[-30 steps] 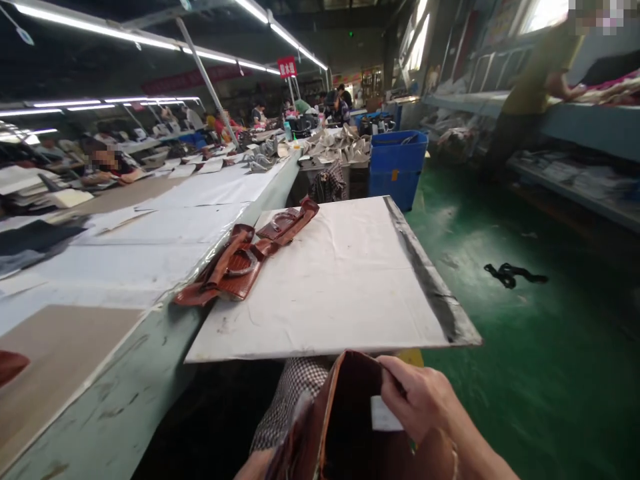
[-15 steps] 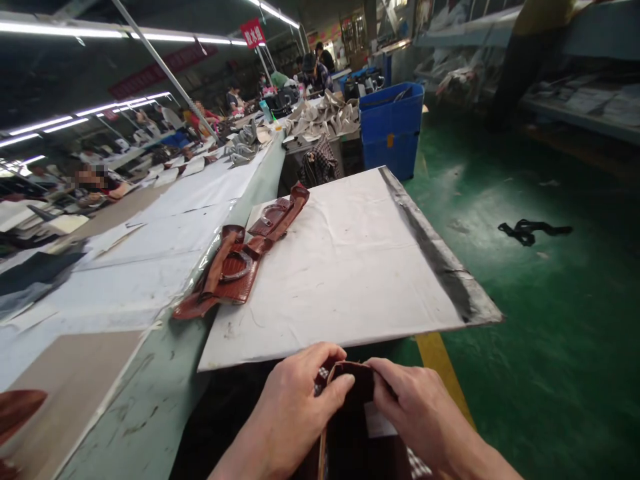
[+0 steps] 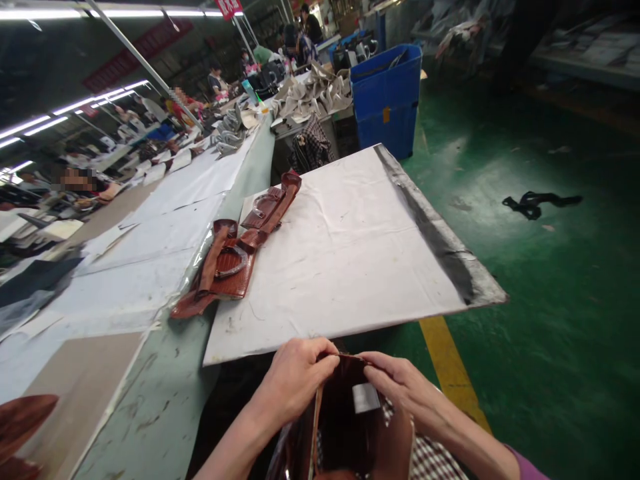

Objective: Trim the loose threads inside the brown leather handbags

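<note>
Low in the head view, my left hand (image 3: 300, 373) pinches the upper left edge of a dark brown bag piece (image 3: 345, 433). On the other side of its top edge, my right hand (image 3: 395, 377) grips the same piece, thumb and fingers closed on the rim. The piece gapes toward me, and a white label (image 3: 366, 398) shows on its inside. Checkered cloth (image 3: 433, 460) lies below my right forearm. Beyond my hands, reddish-brown bag panels with curved handles (image 3: 233, 267) rest at the left side of a white board (image 3: 330, 267).
A long worktable (image 3: 165, 247) with paper sheets runs along the left. Blue bins (image 3: 387, 107) stand past the board, beside a pile of beige pieces (image 3: 315, 93). A black strap (image 3: 540, 202) lies on the green floor. Several people sit or stand farther off.
My hands have shifted slightly along the rim, and the bag piece is now opened wider, showing more of its inside and the label. The view has tilted down a little.
</note>
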A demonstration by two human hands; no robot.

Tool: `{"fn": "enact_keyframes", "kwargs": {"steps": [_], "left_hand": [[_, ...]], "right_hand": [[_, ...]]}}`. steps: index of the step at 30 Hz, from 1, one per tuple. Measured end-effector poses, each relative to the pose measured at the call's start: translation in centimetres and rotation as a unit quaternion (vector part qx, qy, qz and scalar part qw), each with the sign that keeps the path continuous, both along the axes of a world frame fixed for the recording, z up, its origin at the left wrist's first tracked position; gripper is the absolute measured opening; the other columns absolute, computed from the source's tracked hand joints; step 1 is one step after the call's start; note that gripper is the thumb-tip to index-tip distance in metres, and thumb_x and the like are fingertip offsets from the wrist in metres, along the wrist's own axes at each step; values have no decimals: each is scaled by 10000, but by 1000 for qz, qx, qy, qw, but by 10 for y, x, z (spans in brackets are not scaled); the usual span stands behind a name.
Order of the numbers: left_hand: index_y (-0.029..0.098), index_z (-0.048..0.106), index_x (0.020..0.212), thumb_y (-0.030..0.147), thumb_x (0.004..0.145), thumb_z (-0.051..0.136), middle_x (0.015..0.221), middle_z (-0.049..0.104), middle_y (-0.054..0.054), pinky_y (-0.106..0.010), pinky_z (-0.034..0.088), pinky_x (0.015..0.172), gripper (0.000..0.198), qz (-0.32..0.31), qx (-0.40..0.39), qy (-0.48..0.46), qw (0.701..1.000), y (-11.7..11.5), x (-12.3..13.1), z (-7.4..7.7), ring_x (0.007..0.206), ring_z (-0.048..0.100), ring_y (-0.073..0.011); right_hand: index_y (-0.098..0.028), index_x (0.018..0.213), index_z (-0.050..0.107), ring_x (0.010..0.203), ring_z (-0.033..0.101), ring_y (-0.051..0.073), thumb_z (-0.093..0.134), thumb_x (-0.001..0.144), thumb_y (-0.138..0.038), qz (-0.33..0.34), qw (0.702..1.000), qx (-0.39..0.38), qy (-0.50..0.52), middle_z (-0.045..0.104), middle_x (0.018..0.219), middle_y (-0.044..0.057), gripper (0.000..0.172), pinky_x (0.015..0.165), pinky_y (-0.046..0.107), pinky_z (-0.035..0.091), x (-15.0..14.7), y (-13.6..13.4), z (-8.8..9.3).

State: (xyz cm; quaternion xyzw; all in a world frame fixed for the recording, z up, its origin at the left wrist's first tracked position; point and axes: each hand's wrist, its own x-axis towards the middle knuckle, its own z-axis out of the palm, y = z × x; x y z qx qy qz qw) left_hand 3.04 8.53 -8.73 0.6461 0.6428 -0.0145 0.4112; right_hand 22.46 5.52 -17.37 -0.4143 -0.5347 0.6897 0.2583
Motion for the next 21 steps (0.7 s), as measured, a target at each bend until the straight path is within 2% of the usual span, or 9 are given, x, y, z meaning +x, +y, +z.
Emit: {"fn": "enact_keyframes", "kwargs": {"steps": [3,7,12,17,19,21], "left_hand": [[185,731,752,255,786,494,642,669,4,-233,368,574,249,2,-30,-14,999,8,-4,-15,621,577,-166],[164,735,767,248,755,501,663,687,-4,-234,392,592,249,4,-62,-35,997,13,-7,-26,639,593,-170],[158,737,783,263,745,520,673,687,-9,-237,387,583,244,20,-79,-50,995,8,-11,-30,644,588,-172],[159,718,754,256,742,535,634,647,9,-236,367,567,208,39,-68,-68,995,-1,-13,-31,606,548,-153],[159,710,739,250,737,541,618,633,14,-237,358,559,192,45,-60,-74,994,-4,-14,-32,595,536,-149],[160,704,723,248,738,551,616,631,15,-241,357,565,177,51,-51,-81,994,-8,-15,-33,600,533,-149]], "right_hand": [[-181,1175,665,975,634,245,478,830,-234,6,994,-70,79,715,985,37,396,819,310,482,-1,1,-9],[-147,1099,673,867,633,223,510,753,-205,1,990,-113,82,711,915,38,387,746,295,484,-7,0,-26],[-137,940,662,817,608,201,589,791,-302,-3,994,-97,54,681,872,36,234,702,278,474,-15,-2,-38],[-164,1115,640,902,624,209,568,862,-366,29,995,-60,71,698,987,44,331,764,286,479,-26,1,-40],[-164,1080,677,896,622,211,568,871,-390,43,996,-38,69,701,976,34,326,776,286,473,-31,2,-43],[-155,990,717,811,614,200,566,874,-410,50,997,-19,54,698,873,16,318,727,273,467,-34,1,-48]]}}
